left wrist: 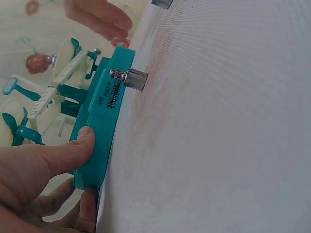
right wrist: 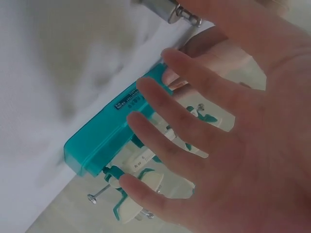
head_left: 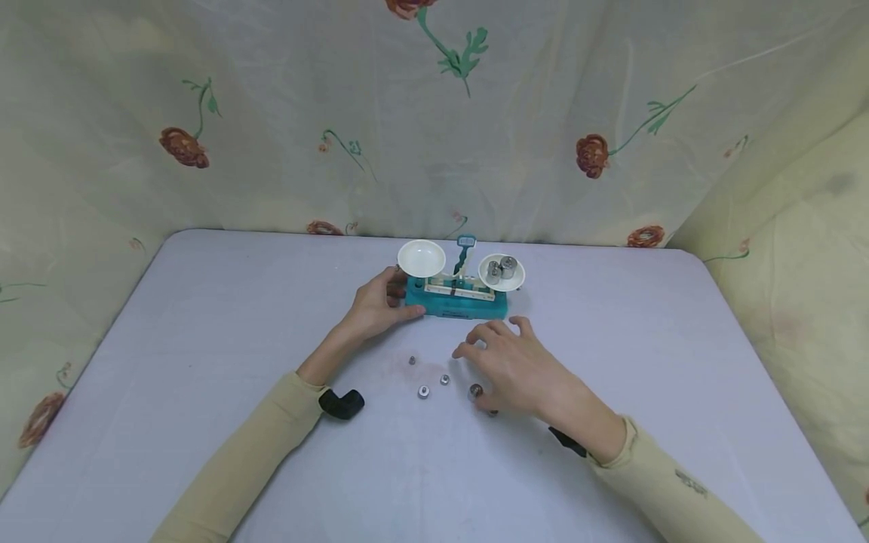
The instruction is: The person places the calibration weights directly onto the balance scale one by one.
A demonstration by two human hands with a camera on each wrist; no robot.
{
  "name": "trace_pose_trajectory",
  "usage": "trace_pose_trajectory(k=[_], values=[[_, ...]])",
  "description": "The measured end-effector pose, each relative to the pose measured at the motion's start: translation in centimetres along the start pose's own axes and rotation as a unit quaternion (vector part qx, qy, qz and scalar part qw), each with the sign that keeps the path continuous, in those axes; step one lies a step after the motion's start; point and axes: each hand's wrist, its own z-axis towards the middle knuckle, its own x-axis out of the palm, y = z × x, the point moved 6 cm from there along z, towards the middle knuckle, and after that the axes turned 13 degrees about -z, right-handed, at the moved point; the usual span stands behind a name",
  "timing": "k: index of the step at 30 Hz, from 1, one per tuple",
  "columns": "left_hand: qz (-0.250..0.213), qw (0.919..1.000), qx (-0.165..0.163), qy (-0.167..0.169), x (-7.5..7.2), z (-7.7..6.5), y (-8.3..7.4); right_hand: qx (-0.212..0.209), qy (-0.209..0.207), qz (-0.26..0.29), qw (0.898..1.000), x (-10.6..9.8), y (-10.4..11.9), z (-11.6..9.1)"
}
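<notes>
Carrier: pale lavender cloth-covered table [head_left: 204,339], far corners rounded, flower-printed pale drape [head_left: 529,166] behind its far edge.
Balance: teal plastic two-pan balance [head_left: 456,305] with cream beam, standing upright near the middle of the table's far edge.
Pans: round white left pan [head_left: 422,259]; round white right pan [head_left: 511,283], which appears to sit lower and carries two shiny cylindrical metal weights [head_left: 508,266].
Loose weights: five, in front of the balance, farther from the far edge; tiny knobbed metal weight [head_left: 412,360], small silvery metal weight [head_left: 444,379], squat silvery metal weight [head_left: 424,392], larger knobbed metal weight [head_left: 476,391], and a partly hidden metal weight [head_left: 492,412] by the thumb.
Left hand: left hand [head_left: 376,305] grasping the base's left end, thumb on the front face, other fingers round the end.
Right hand: right hand [head_left: 512,366] above the loose weights, fingers spread and lightly bent, grasping nothing; thumb beside the larger weight, contact cannot be told.
Handling, weights: probably best pinched by the knob between thumb and forefinger, clear of the neighbouring weight, then lifted straight up.
Handling, balance: a light hold on the base, off pans and beam, should leave the reading undisturbed; any added weight wants gentle, central placing.
</notes>
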Motion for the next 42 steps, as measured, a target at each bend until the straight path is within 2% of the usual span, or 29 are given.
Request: trace_pose_trajectory(k=[8, 26, 36, 42], values=[[-0.002, 1.0000, -0.005, -0.002, 0.1, 0.0, 0.1, 0.010, 0.017, -0.001, 1.000, 0.7, -0.1, 0.5], [0.006, 1.0000, -0.007, -0.003, 0.1, 0.1, 0.2, 0.005, -0.002, -0.012, 1.000, 0.9, -0.2, 0.5], [-0.001, 1.0000, 0.002, -0.002, 0.0, 0.1, 0.1, 0.016, -0.043, -0.029, 0.999, 0.3, -0.6, 0.5], [0.000, 1.0000, -0.005, -0.004, 0.1, 0.1, 0.0, 0.025, -0.066, -0.033, 0.997, -0.5, -0.9, 0.5]])
